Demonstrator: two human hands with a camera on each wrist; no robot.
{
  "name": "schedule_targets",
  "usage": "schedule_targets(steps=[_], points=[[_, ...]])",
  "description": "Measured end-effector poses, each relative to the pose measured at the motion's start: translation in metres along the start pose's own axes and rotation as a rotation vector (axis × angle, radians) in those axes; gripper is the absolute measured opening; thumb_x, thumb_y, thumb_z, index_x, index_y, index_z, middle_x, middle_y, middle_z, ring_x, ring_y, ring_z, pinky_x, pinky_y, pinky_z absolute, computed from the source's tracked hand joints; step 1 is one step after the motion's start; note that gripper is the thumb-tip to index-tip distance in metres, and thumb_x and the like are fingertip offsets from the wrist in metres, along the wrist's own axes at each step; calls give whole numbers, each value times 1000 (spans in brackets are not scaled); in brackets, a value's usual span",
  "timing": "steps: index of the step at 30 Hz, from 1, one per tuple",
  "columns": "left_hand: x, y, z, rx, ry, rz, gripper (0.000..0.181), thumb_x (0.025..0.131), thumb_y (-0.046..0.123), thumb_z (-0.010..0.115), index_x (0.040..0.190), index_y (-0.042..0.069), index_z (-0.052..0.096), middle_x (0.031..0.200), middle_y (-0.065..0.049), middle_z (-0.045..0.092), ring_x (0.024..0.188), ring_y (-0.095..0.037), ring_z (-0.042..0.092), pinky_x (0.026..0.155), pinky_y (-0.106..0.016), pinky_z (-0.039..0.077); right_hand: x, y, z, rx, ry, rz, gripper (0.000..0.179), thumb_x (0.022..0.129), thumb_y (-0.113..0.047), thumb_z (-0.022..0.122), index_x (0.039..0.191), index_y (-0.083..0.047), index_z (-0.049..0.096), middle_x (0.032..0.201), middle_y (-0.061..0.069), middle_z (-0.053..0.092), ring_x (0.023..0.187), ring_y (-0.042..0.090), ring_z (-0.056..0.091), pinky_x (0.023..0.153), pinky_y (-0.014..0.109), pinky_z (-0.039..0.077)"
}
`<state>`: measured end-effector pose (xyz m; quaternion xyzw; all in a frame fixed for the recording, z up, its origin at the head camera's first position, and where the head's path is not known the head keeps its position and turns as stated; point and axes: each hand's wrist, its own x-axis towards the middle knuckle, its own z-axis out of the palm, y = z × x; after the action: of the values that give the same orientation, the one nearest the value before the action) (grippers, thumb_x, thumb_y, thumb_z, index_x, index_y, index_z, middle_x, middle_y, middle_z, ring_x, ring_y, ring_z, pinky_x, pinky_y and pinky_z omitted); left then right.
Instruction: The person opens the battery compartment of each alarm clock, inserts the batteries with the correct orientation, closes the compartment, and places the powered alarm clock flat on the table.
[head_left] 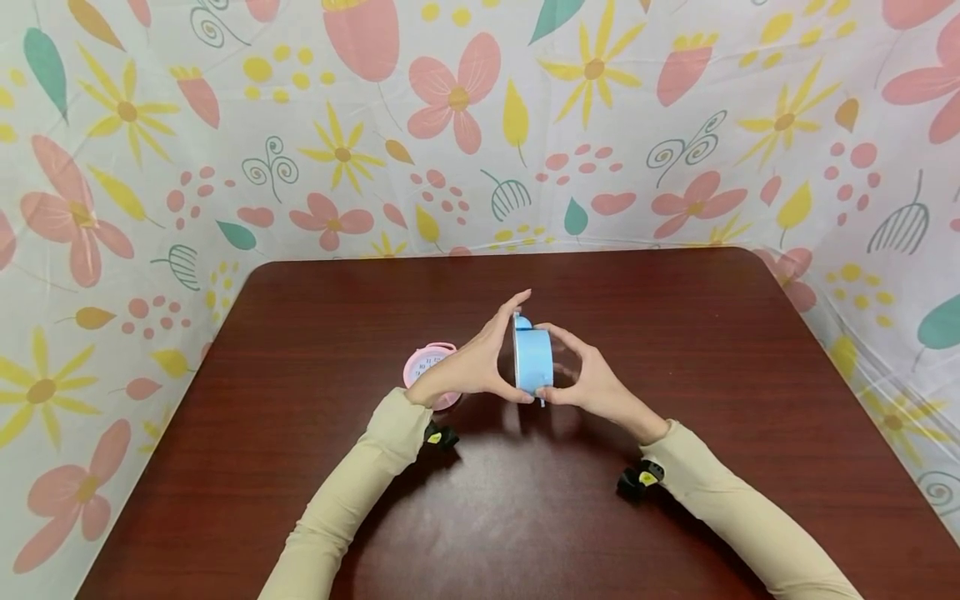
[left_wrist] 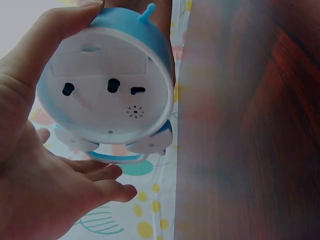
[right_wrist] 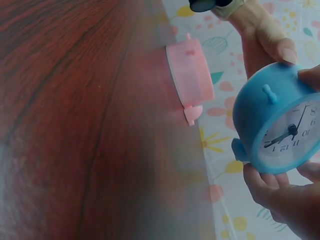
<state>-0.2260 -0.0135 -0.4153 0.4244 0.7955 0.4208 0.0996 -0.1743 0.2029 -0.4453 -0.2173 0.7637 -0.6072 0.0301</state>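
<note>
A blue alarm clock [head_left: 533, 360] is held up above the table, side-on in the head view. Its white back with black knobs faces the left wrist camera, and its numbered dial [right_wrist: 295, 131] faces the right wrist camera. My right hand [head_left: 600, 382] grips it between thumb and fingers, the fingers by the bell end. The thumb of my left hand [head_left: 480, 357] touches the edge near a small foot [left_wrist: 147, 13]; its other fingers [left_wrist: 107, 187] stretch out straight past the clock's handle [left_wrist: 117, 158].
A pink alarm clock [right_wrist: 191, 72] is on the dark wooden table [head_left: 495, 517], left of the blue one; my left hand and wrist partly cover it in the head view. Flower-patterned cloth [head_left: 247, 92] hangs behind the table and along both sides.
</note>
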Motion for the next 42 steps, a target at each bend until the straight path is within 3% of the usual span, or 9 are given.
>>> schedule_targets(steps=[5, 9, 15, 18, 25, 28, 32, 42], points=[[-3, 0, -1, 92, 23, -14, 114, 60, 35, 91, 149, 20, 23, 149, -1, 32, 129, -18, 39, 106, -42, 39, -2, -3, -2, -132, 0, -19, 85, 73, -4, 80, 146, -18, 40, 137, 7, 49, 118, 20, 52, 95, 30, 49], [-5, 0, 0, 123, 73, -39, 100, 59, 39, 91, 139, 19, 35, 138, -1, 44, 116, -16, 47, 97, -39, 45, -1, -5, -4, -108, -25, -25, 87, 76, -6, 80, 149, -21, 35, 140, 7, 47, 122, 24, 52, 96, 33, 48], [-7, -2, 2, 64, 119, -107, 100, 58, 36, 92, 137, 19, 34, 131, -4, 48, 107, -17, 54, 91, -37, 48, -1, -1, -11, 82, -87, -25, 102, 76, 8, 75, 156, -16, 17, 148, 19, 35, 132, 14, 42, 108, 23, 37], [-7, -3, 3, 36, 137, -128, 99, 59, 33, 92, 137, 19, 32, 129, -5, 48, 106, -18, 55, 89, -35, 49, -2, 3, -13, 125, -110, -3, 108, 73, 8, 77, 156, -13, 11, 151, 21, 29, 133, 7, 39, 108, 19, 35], [-9, -3, 4, -75, 164, -161, 99, 61, 29, 91, 137, 21, 28, 128, -5, 50, 110, -19, 55, 93, -35, 48, -4, 8, -8, 175, -175, 108, 107, 78, 8, 72, 157, -22, 6, 162, 8, 14, 145, 23, 23, 103, 13, 36], [-8, -2, 4, -95, 165, -153, 100, 62, 28, 91, 138, 21, 28, 129, -4, 49, 112, -19, 54, 95, -36, 47, -3, 9, -6, 228, -182, 105, 104, 80, 8, 70, 157, -23, 7, 162, 4, 12, 139, 15, 31, 99, 19, 43], [-6, -3, 4, -114, 178, -136, 100, 61, 27, 92, 138, 20, 29, 129, -5, 48, 112, -19, 53, 96, -36, 46, -1, 11, -4, 261, -174, 78, 99, 83, 4, 70, 156, -25, 11, 160, 8, 18, 125, 13, 46, 89, 27, 52], [-6, -3, 4, -199, 155, -150, 99, 64, 21, 90, 139, 21, 26, 133, -4, 44, 118, -18, 49, 102, -37, 42, 0, 8, 3, 293, -76, 34, 87, 83, 3, 70, 153, -9, 21, 147, 9, 33, 119, 9, 51, 85, 23, 53]])
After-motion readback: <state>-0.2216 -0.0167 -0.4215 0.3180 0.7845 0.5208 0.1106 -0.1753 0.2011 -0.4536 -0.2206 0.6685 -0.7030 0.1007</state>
